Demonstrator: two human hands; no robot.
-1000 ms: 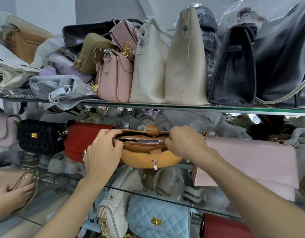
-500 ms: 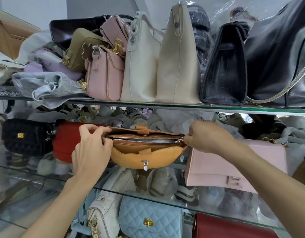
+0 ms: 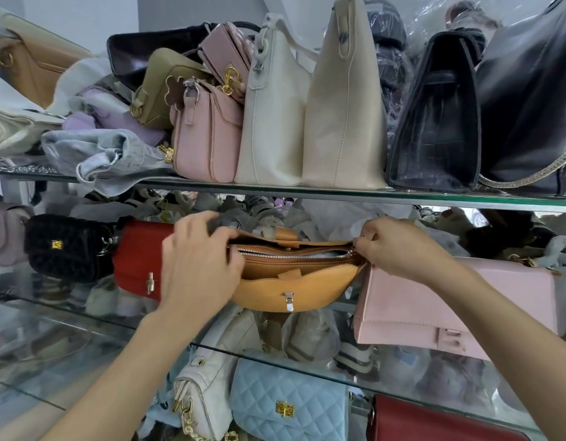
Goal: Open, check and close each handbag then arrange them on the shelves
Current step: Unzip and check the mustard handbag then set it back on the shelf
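At tan bag (image 3: 275, 291) ends, both hands' grip curled.

A single head-worn view looks forward and slightly down, close to glass shelves (image 3: 402, 198) crowded with handbags. Both forearms reach in from the bottom edge. The wide lens bends the shelf edges.

Crescent bag (image 3: 291, 291) sits between clasp bag (image 3: 138, 256) and flap bag (image 3: 460, 300).
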